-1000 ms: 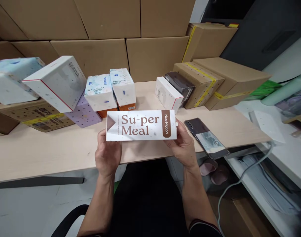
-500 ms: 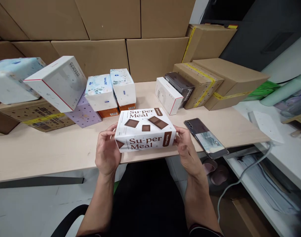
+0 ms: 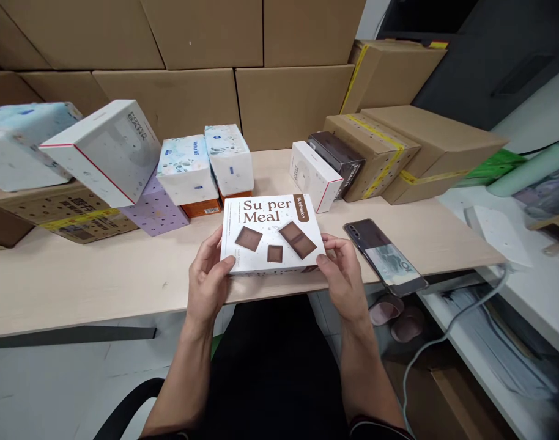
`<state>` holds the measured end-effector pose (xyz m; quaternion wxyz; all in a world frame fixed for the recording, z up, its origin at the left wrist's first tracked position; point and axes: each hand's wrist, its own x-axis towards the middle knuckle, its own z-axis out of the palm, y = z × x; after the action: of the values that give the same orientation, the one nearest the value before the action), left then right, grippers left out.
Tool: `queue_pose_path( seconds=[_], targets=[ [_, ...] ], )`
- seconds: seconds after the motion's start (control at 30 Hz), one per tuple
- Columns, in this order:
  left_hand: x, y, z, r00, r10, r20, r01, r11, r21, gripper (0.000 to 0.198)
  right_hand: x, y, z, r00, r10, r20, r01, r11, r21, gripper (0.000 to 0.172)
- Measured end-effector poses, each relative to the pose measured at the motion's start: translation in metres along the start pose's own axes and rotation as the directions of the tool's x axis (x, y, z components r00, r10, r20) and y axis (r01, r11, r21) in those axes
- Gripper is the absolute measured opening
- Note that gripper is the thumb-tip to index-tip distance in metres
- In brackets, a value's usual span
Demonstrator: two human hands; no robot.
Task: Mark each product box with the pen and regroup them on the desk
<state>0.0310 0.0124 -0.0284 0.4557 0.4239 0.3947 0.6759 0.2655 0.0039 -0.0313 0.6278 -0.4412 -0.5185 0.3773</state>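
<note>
I hold a white "Su-per Meal" box with brown squares printed on it, its large printed face turned up toward me, above the near edge of the light wooden table. My left hand grips its left end, fingers curled round the edge. My right hand clasps its right end the same way. A dark phone lies on the table just right of my right hand.
Behind the box stand two tissue packs on orange boxes, a lilac box, and tilted white boxes at left. A white box, a dark box and taped cartons sit at right. Stacked cartons form the back wall.
I have tipped the box back, from its narrow side facing me to its large printed face showing, and brought it slightly lower and closer to the table edge.
</note>
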Motion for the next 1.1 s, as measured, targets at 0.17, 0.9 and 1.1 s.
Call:
queue_pose_path(
  seconds=[0.17, 0.9, 1.1],
  targets=[
    [-0.001, 0.004, 0.001, 1.000, 0.000, 0.028, 0.002, 0.999, -0.049, 0.057, -0.003, 0.010, 0.000, 0.998, -0.060, 0.019, 0.058, 0.992, 0.116, 0.026],
    [0.000, -0.001, -0.001, 1.000, -0.003, 0.010, 0.004, 0.996, -0.093, 0.074, 0.042, -0.002, -0.029, 0.976, -0.091, -0.198, -0.098, 0.631, -0.770, 0.013],
    [0.001, -0.001, 0.000, 1.000, 0.022, 0.015, -0.021, 0.997, -0.080, 0.068, 0.040, -0.036, -0.015, 0.833, -0.222, -0.507, 0.258, 0.966, 0.001, 0.013]
  ],
)
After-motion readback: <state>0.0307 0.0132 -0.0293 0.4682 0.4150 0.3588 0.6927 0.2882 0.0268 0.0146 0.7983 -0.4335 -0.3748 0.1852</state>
